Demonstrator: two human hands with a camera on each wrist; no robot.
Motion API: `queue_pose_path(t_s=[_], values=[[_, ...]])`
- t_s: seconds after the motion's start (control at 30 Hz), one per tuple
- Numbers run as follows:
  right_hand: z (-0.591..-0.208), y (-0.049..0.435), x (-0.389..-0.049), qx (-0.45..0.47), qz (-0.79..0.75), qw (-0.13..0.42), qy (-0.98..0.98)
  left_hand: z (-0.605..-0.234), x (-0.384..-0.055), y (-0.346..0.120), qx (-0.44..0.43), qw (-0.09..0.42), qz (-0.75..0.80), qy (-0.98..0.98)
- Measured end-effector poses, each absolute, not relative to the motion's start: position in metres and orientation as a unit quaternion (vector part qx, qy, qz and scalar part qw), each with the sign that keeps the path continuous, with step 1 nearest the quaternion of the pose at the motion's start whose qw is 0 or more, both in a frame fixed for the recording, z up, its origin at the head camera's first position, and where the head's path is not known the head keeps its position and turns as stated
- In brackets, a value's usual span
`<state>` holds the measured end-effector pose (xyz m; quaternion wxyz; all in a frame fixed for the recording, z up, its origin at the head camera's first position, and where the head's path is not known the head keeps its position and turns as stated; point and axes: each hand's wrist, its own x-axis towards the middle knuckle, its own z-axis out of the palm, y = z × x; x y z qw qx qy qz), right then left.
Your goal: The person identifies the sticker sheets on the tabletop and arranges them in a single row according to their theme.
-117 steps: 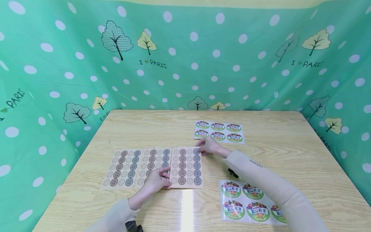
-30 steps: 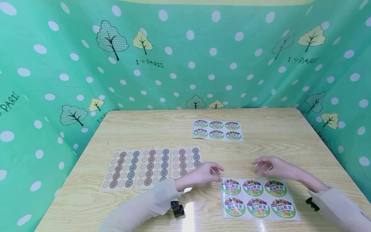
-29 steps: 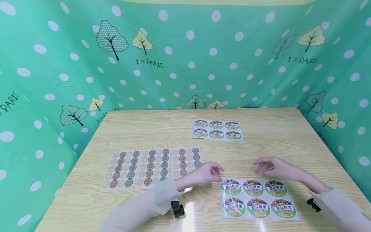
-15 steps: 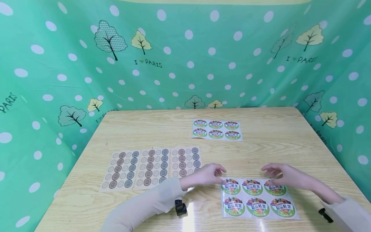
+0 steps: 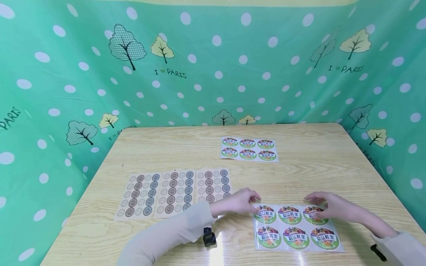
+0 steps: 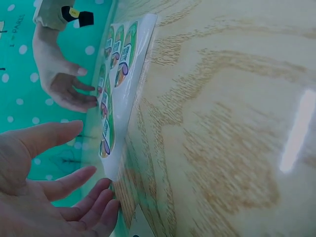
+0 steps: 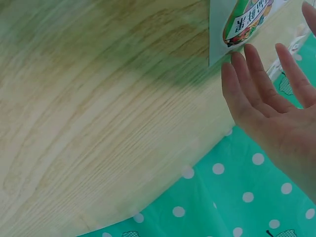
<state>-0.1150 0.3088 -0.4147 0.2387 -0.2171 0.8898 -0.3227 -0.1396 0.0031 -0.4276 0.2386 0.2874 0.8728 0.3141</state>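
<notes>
A glossy sheet of round fruit stickers (image 5: 297,226) lies flat on the near right of the table. At its far left corner is my left hand (image 5: 239,201), thumb over the sheet and fingers just beyond the far edge. My right hand (image 5: 339,208) is at the far right corner, its thumb over a sticker there. In the left wrist view the thumb and fingers (image 6: 74,183) are spread apart with nothing between them. The right wrist view has the relaxed fingers (image 7: 256,79) beside the sheet's corner (image 7: 217,34).
Three pale brown sticker sheets, left (image 5: 134,197), middle (image 5: 174,194) and right (image 5: 213,183), lie side by side in a row on the left. A second fruit sticker sheet (image 5: 249,149) lies further back. A green dotted curtain (image 5: 206,66) surrounds the wooden table (image 5: 166,147).
Earlier both hands held the rightmost brown sheet; they have since moved to the near fruit sticker sheet. In the last second the right hand shifted right and nearer, the left slightly right.
</notes>
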Motion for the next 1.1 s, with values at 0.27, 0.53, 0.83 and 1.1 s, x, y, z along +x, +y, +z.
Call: queue_pose_path(t_s=[0.27, 0.53, 0.83, 1.1], values=[[-0.419, 0.311, -0.112, -0.215, -0.306, 0.223, 0.9, -0.429, -0.14, 0.006, 0.283, 0.231, 0.295, 0.883], [-0.425, 0.315, -0.109, -0.225, -0.309, 0.203, 0.901, -0.435, -0.138, 0.007, 0.282, 0.217, 0.282, 0.891], [-0.428, 0.314, -0.107, -0.222, -0.262, 0.177, 0.922, -0.437, -0.137, 0.009, 0.279, 0.201, 0.275, 0.898], [-0.43, 0.311, -0.104, -0.213, -0.242, 0.158, 0.933, -0.441, -0.14, 0.011, 0.282, 0.199, 0.255, 0.903]])
